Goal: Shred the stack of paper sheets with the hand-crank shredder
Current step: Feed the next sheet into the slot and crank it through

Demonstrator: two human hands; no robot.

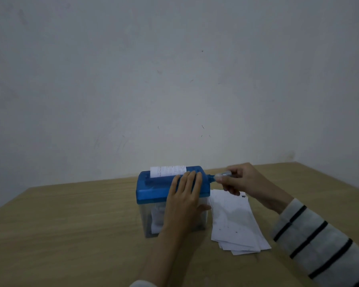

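One sheet [167, 171] stands half-fed in the slot of the blue shredder [170, 189] mid-worktop [71, 224]; left hand [184, 195] presses flat on its lid, right hand [239, 179] pinches the crank [220, 175] at 3 o'clock. Plenty remains: the stack [234, 222] lies beside it at 4 o'clock. Print too small to read.

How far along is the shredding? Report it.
Done: shreds lie in the clear bin. In hand: a sheet stands in the shredder slot; the left hand presses its blue top, the right hand grips the crank. Left: the paper stack on the table.
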